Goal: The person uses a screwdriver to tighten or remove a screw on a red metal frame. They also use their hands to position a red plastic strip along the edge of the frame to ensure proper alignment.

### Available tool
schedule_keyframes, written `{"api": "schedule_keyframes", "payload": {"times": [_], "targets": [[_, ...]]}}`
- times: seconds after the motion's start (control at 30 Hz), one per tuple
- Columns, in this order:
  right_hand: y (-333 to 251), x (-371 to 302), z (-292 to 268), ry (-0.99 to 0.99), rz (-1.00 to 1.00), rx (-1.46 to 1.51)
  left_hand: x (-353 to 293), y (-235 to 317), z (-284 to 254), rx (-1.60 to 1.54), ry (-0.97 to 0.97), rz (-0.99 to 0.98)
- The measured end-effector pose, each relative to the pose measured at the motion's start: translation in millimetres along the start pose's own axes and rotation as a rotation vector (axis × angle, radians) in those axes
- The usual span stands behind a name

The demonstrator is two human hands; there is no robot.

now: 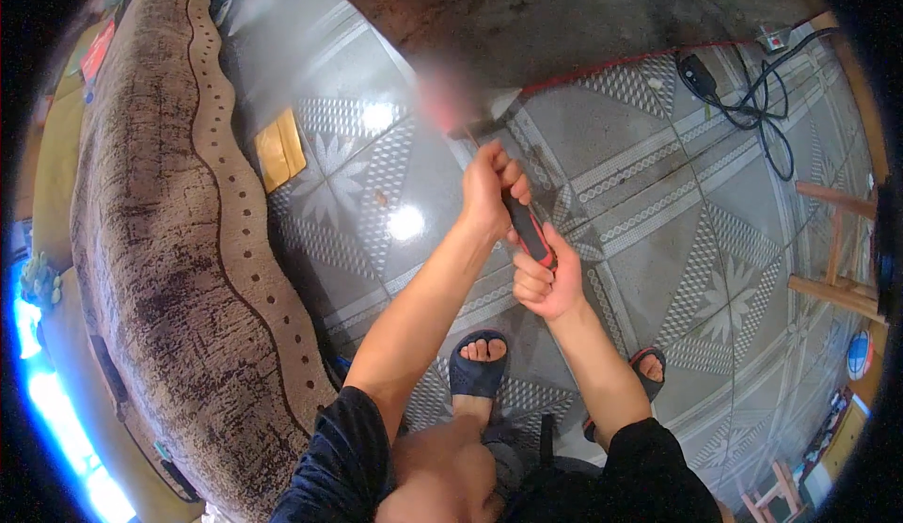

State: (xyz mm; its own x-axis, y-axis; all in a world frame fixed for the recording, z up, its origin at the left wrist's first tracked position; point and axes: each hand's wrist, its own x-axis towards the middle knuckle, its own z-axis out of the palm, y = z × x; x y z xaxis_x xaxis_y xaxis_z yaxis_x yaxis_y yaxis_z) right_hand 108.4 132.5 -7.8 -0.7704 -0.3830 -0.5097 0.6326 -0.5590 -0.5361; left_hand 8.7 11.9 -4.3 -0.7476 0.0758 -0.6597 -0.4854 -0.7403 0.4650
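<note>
Both my hands are closed around one tool with a black and red handle point(529, 229). My left hand point(491, 189) grips it toward the front, where a thin shaft runs forward. My right hand point(550, 277) wraps the rear end of the handle. Past my left fist the tool's far end is lost in a pinkish blur, so I cannot tell its kind. That end lies by the near corner of a large dark brown flat sheet or panel point(602, 15) with a thin red edge.
A long couch with a brown patterned cover point(160, 194) runs along the left. A yellow-orange packet point(280, 150) lies on the tiled floor point(649, 180) beside it. At the right are a coiled black cable point(752, 104) with a plug box and a wooden stool point(837, 283).
</note>
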Motion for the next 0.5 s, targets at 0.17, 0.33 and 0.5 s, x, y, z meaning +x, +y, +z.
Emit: {"api": "schedule_keyframes", "payload": {"times": [0.17, 0.33, 0.5], "targets": [[13, 23, -20, 0.035, -0.318, -0.672, 7, 7, 16, 0.138, 0.257, 0.114], [-1, 11, 3, -0.114, 0.1, -0.017, 10, 21, -1, 0.015, 0.076, -0.013], [-6, 17, -11, -0.309, 0.303, 0.532, 15, 21, 1, -0.128, -0.041, -0.029]]}}
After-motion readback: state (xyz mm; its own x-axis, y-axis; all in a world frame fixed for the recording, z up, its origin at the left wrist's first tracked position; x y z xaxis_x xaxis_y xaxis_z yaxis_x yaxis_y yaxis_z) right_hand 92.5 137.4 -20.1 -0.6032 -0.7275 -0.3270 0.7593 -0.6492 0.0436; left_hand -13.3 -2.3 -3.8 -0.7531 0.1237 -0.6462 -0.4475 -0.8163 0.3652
